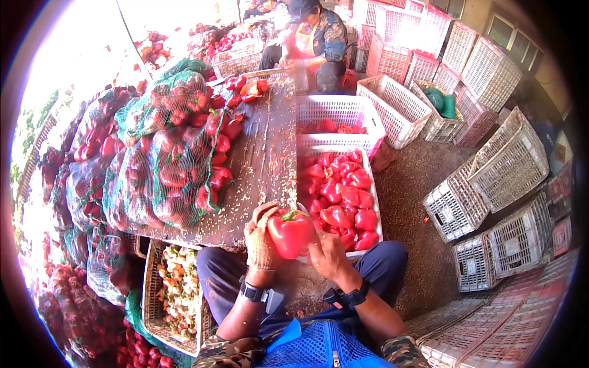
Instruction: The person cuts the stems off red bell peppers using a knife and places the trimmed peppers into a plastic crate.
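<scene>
My left hand (pixel 261 239), in a pale knitted glove, grips a red bell pepper (pixel 291 233) with its green stem end up. On the pepper's other side is my bare right hand (pixel 329 255), its thumb close against the skin and its fingers partly hidden. A thin blade, apparently a knife (pixel 302 208), pokes out beyond the pepper on that hand's side; its handle is hidden. Just right of the hands, a white plastic crate (pixel 378 216) holds many red peppers (pixel 349 193). The seed-strewn tabletop (pixel 257 152) lies ahead and to the left.
Green mesh sacks of peppers (pixel 170 170) crowd the table's left side. A crate of pepper cores (pixel 177 294) stands by my left knee. Beyond the full crate is another crate (pixel 338 103). A person (pixel 322 41) sits at the far end. Crates (pixel 511 161) stand at right.
</scene>
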A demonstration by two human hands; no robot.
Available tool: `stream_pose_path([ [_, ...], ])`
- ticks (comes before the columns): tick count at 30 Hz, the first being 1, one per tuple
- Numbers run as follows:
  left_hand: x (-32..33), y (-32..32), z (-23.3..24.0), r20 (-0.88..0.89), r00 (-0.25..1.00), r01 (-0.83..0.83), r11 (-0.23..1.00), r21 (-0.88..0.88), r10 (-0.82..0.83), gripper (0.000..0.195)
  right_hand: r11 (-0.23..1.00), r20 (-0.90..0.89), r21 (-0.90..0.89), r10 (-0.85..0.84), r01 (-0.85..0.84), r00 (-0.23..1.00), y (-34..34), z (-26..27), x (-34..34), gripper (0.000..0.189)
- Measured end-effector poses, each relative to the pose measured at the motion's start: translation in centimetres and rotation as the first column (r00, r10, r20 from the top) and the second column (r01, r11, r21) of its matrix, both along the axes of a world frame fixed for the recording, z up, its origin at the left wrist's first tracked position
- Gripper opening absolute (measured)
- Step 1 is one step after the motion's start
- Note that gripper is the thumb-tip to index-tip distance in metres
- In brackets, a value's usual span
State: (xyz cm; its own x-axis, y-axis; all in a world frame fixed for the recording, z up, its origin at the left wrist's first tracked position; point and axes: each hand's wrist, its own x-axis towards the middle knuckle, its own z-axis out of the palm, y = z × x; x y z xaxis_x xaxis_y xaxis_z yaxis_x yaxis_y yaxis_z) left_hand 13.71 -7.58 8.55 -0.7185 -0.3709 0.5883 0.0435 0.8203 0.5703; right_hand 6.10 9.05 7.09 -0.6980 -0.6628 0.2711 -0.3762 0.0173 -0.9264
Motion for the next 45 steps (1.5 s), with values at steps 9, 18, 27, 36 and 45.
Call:
stream_pose_path([
  [9, 1.1, 4.3, 3.2, 0.046, 0.995, -0.091, 0.595, 0.798, 0.091, 0.043, 0.986, -0.304, 0.060, -0.131, 0.156, 0.944, -0.2, 0.3, 0.3, 0.019],
  [18, 0.1, -0.4, -1.8, 0.160, 0.986, 0.077, 0.979, -0.188, -0.047, 0.036, 0.971, -0.269, 0.207, -0.058, 0.117, 0.961, -0.2, 1.9, 0.2, 0.018],
  [27, -0.7, -0.6, -0.7, -0.071, 0.958, 0.272, 0.793, 0.546, -0.279, 0.037, 0.974, 0.464, 0.094, 0.141, -0.207, 0.875, 1.3, 4.6, 1.5, 0.046],
  [36, -1.8, -0.7, -1.8, -0.317, 0.910, 0.337, 0.033, 0.941, -0.266, 0.038, 0.983, 0.457, 0.081, 0.109, -0.163, 0.883, 0.4, 3.5, 1.6, 0.045],
  [45, -3.3, -0.3, -4.8, -0.315, 0.936, 0.346, 0.561, 0.752, -0.155, 0.070, 0.988, 0.067, 0.139, 0.061, -0.070, 0.996, -0.3, -0.2, 1.6, 0.037],
])
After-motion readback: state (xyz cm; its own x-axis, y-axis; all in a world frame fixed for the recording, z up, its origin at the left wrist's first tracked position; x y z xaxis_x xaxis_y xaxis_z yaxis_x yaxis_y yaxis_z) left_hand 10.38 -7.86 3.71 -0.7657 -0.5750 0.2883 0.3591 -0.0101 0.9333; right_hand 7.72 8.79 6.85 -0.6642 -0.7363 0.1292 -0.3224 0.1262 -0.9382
